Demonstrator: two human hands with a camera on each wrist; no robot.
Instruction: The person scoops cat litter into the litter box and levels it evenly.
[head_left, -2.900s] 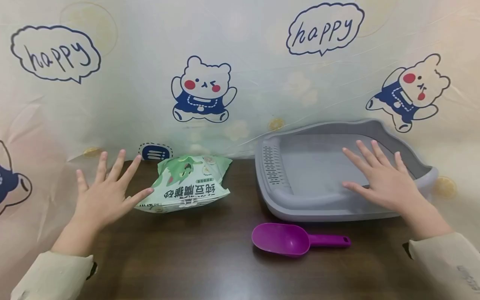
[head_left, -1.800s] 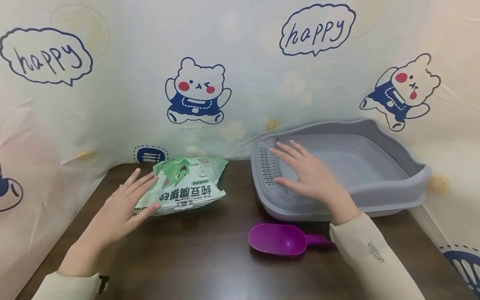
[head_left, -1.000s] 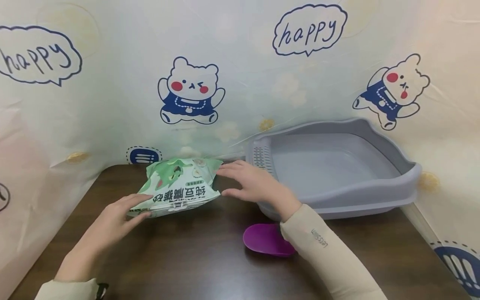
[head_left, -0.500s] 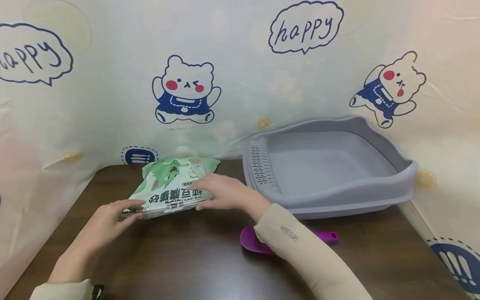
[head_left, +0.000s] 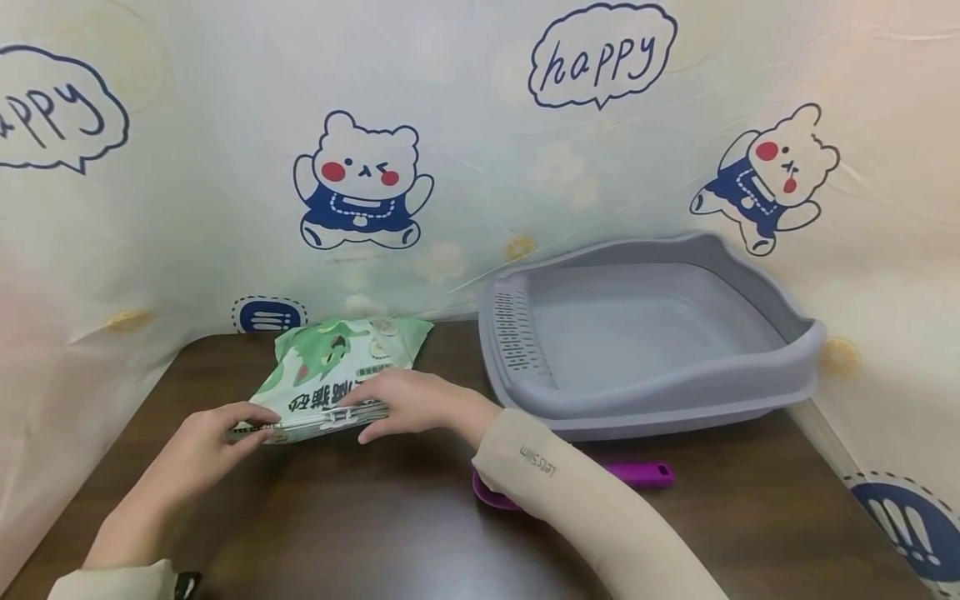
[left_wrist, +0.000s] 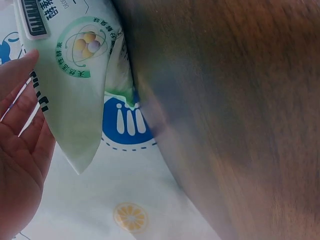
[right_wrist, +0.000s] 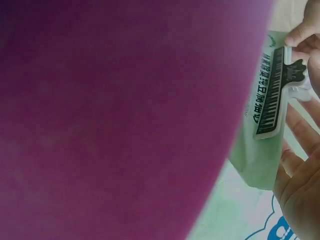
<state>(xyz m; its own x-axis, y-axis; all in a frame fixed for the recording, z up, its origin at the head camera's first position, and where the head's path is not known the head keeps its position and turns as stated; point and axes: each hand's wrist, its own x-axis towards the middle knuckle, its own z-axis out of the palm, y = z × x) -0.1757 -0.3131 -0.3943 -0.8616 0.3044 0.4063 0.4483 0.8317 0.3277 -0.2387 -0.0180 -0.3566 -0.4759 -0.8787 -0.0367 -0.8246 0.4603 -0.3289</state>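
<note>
A green-and-white bag (head_left: 337,367) with printed characters lies on the dark wooden table (head_left: 360,525), its sealed near edge clamped by a clip (right_wrist: 272,92). My left hand (head_left: 258,421) pinches the bag's near left corner. My right hand (head_left: 362,418) grips the near edge by the clip, fingers on top and thumb below. In the left wrist view the bag (left_wrist: 75,75) lies against my fingers (left_wrist: 20,145). The bag (right_wrist: 265,150) also shows in the right wrist view.
A grey plastic tray (head_left: 675,392) with a slotted left side sits at the back right. A purple scoop (head_left: 637,473) lies in front of it, its bowl under my right forearm; the scoop (right_wrist: 125,120) fills the right wrist view. Printed sheeting (head_left: 360,175) walls the table.
My right hand crossed from the grey tray leftward to the bag and took hold of its near edge. My left hand slid down onto the bag's near left corner and pinched it.
</note>
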